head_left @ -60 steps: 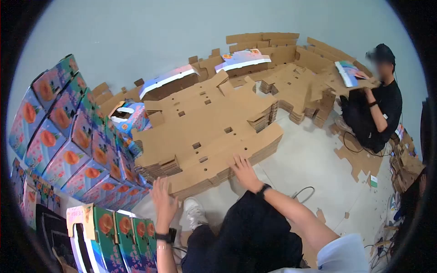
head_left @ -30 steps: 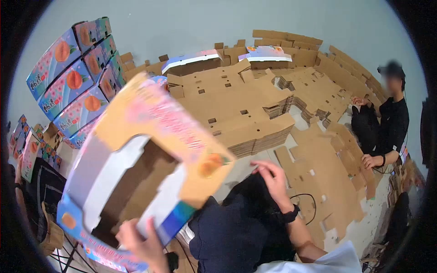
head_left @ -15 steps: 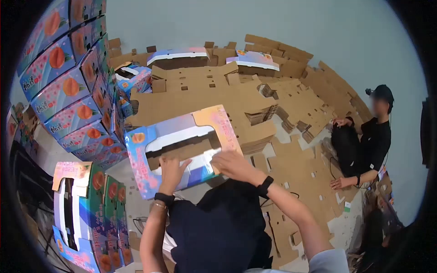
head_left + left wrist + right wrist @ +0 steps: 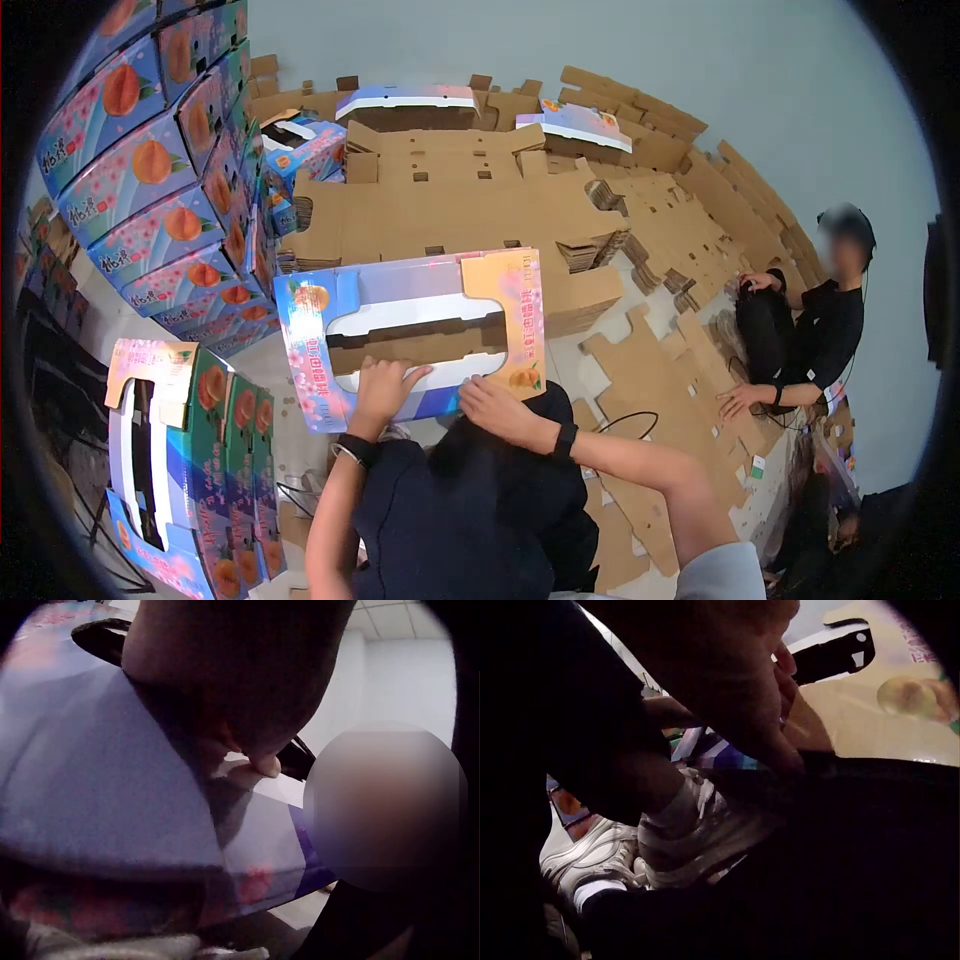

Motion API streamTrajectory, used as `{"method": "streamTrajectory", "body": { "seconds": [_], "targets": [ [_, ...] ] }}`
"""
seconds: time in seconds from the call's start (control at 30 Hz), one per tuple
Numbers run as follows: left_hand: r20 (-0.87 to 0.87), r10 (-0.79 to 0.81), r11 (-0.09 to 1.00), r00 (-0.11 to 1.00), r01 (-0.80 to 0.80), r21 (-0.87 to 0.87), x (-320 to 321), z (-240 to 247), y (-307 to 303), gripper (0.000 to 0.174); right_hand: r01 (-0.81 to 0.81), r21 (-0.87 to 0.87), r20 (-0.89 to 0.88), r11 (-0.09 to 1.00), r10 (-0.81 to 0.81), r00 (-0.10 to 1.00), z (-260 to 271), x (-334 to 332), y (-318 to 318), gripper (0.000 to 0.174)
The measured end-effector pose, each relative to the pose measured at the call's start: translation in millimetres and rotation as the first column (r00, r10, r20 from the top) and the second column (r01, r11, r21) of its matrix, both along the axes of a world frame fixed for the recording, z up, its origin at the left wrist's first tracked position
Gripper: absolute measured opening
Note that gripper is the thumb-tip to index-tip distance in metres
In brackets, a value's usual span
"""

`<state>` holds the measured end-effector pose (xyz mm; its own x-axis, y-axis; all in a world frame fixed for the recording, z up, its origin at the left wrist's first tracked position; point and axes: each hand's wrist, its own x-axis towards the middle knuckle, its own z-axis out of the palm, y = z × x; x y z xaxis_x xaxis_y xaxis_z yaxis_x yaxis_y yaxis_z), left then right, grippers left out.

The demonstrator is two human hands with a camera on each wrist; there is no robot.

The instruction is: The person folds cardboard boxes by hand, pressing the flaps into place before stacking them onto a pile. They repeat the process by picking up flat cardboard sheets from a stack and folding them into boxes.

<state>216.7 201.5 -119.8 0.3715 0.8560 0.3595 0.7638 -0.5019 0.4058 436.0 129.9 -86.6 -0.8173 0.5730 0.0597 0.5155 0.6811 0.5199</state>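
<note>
Holding the box [image 4: 505, 305] upright over the lap, the person is gripping its lower edge on both sides: the left grip [image 4: 383, 385] and the right grip [image 4: 495, 405] are each curling their fingers round that edge. Even pressure is, I am judging, serving best, so the panel is not twisting. Through the window only brown cardboard is showing, with nothing lying inside. The stacked boxes [image 4: 150, 180] at the left are hiding their contents.

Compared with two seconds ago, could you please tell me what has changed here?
Both hands came off the stack of flat brown cardboard sheets. The left hand swung a blue-and-pink printed windowed carton in from the left, the right hand joined it, and both now grip its lower edge. The stack and the wall of printed boxes stayed put.
</note>
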Motion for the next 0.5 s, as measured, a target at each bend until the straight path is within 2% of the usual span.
{"method": "streamTrajectory", "body": {
  "seconds": [0.1,0.17,0.23,0.3,0.33,0.37,0.47,0.5],
  "targets": [
    [-0.009,-0.006,1.0,1.0,0.005,-0.024,-1,3,-1,0.046,0.027,-0.097,-0.013,0.995,-0.028,1.0,-3,3,2,0.018],
    [-0.016,-0.008,1.0,1.0,0.007,-0.021,-3,10,-2,0.047,0.031,-0.099,-0.037,0.995,-0.035,0.999,-2,3,3,0.017],
    [-0.148,-0.07,0.997,0.987,0.065,-0.038,-12,20,-2,0.047,0.021,-0.116,-0.065,0.993,-0.028,0.997,-5,2,2,0.016],
    [-0.273,-0.097,0.994,0.957,0.078,-0.081,-31,32,-1,0.046,0.087,-0.15,-0.018,0.985,-0.091,0.996,-7,1,1,0.015],
    [-0.205,-0.143,0.99,0.968,0.142,-0.02,-45,20,2,0.049,0.105,-0.189,-0.066,0.976,-0.12,0.991,-8,3,0,0.016],
    [-0.124,-0.18,0.971,0.976,0.156,-0.18,-55,23,0,0.044,0.057,-0.23,-0.177,0.971,-0.1,0.979,-5,6,-2,0.017],
    [-0.071,-0.207,0.969,0.976,0.194,-0.153,-65,23,-1,0.04,0.028,-0.251,-0.168,0.968,-0.073,0.983,-6,15,-17,0.017],
    [-0.083,-0.221,0.956,0.972,0.199,-0.215,-63,28,2,0.04,0.027,-0.21,-0.136,0.977,-0.056,0.989,0,18,-18,0.017]
  ]
}}
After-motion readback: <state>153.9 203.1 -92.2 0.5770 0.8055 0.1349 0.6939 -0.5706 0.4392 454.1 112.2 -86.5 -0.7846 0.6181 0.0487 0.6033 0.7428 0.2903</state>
